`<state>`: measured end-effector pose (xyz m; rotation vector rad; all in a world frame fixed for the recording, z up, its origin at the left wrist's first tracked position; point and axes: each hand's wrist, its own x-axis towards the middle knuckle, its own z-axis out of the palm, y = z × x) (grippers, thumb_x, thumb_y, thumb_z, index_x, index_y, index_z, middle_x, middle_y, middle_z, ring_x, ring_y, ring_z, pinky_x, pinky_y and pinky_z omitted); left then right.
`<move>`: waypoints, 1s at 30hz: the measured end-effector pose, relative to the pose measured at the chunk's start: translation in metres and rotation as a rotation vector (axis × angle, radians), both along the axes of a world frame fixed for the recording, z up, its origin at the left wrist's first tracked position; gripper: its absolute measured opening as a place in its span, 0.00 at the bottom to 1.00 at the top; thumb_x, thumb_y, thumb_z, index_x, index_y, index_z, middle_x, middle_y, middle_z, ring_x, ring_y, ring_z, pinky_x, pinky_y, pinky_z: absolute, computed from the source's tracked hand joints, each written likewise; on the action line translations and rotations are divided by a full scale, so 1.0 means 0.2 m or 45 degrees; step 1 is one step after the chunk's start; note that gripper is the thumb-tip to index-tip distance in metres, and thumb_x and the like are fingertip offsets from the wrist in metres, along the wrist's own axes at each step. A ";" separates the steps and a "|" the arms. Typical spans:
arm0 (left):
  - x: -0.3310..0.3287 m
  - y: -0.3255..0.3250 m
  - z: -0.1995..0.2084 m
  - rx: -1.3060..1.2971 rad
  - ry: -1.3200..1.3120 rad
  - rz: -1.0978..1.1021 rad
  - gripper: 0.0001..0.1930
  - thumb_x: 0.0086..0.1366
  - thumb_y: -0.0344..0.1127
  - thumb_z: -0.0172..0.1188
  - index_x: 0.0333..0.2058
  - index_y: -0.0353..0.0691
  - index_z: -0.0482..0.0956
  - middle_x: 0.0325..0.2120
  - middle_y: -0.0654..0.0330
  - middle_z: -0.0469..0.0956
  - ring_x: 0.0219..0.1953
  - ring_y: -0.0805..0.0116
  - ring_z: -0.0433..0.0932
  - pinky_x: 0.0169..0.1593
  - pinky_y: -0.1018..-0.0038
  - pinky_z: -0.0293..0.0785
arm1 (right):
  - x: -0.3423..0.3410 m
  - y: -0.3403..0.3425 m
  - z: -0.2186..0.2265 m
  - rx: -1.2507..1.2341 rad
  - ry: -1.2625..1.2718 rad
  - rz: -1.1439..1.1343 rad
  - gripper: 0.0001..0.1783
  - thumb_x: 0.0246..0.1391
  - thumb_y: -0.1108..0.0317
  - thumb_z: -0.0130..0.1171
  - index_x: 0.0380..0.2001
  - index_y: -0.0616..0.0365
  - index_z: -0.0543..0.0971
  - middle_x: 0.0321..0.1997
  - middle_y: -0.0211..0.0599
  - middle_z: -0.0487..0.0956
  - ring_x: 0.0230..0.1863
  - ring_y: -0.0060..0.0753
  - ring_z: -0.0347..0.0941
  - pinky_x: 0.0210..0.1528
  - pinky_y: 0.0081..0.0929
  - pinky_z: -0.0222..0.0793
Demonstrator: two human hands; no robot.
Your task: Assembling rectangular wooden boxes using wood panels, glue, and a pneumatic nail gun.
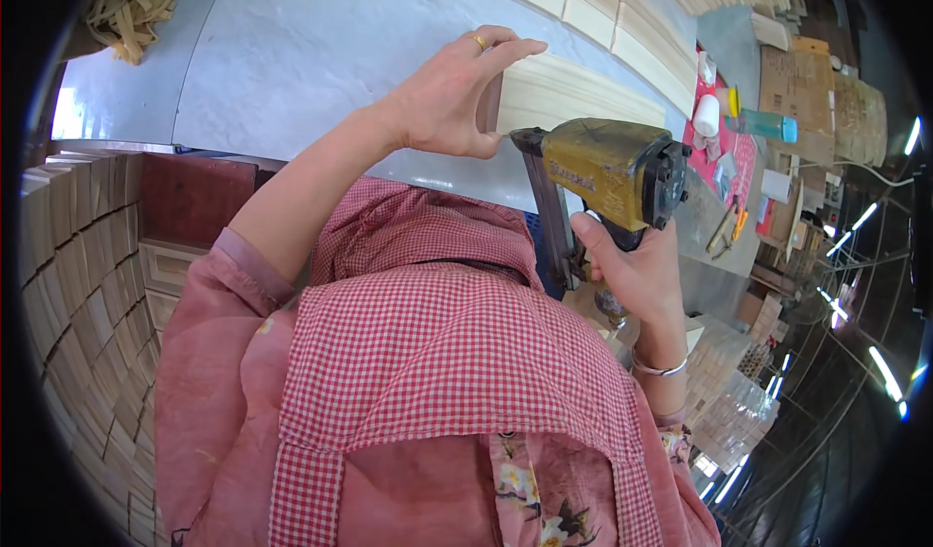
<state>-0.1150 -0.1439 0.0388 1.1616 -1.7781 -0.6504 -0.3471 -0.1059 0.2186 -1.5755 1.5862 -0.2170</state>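
Note:
My right hand (632,270) is closed around the handle of a worn yellow and black air nail gun (607,168). The nose of the gun points left and sits at the near corner of a pale wooden board (583,95), close to my left thumb. My left hand (452,95) grips the board's left end, thumb on the near edge and fingers on the far edge. Along that end, inside my grip, runs a darker end strip (491,105). The gun body covers part of the board's near side.
The board lies on a pale, glossy tabletop (292,61). More wooden strips (593,3) lie along its far side. At the right are a teal bottle (768,124), a white roll (707,117) and small tools. Stacked wooden pieces (87,285) rise at the left, below a bundle of tan bands (131,8).

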 end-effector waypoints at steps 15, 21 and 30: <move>-0.02 0.01 0.00 -0.077 0.061 0.077 0.55 0.36 0.33 0.69 0.69 0.47 0.59 0.55 0.49 0.70 0.50 0.49 0.72 0.58 0.63 0.71 | 0.07 -0.02 0.02 0.014 0.051 -0.016 0.16 0.55 0.69 0.69 0.43 0.69 0.82 0.33 0.39 0.86 0.28 0.26 0.77 0.30 0.23 0.73; -0.02 0.01 -0.01 -0.096 0.016 0.116 0.57 0.36 0.35 0.69 0.70 0.46 0.57 0.55 0.48 0.71 0.51 0.48 0.72 0.62 0.60 0.66 | 0.16 -0.10 0.02 -0.014 0.088 0.002 0.16 0.55 0.69 0.70 0.43 0.69 0.82 0.33 0.39 0.85 0.28 0.26 0.77 0.30 0.24 0.73; -0.02 0.01 0.00 -0.063 -0.064 0.123 0.58 0.36 0.36 0.70 0.71 0.45 0.54 0.58 0.47 0.69 0.54 0.49 0.72 0.65 0.57 0.63 | 0.18 -0.18 0.04 -0.007 0.124 0.078 0.17 0.55 0.68 0.70 0.43 0.69 0.82 0.32 0.39 0.85 0.27 0.27 0.76 0.30 0.25 0.74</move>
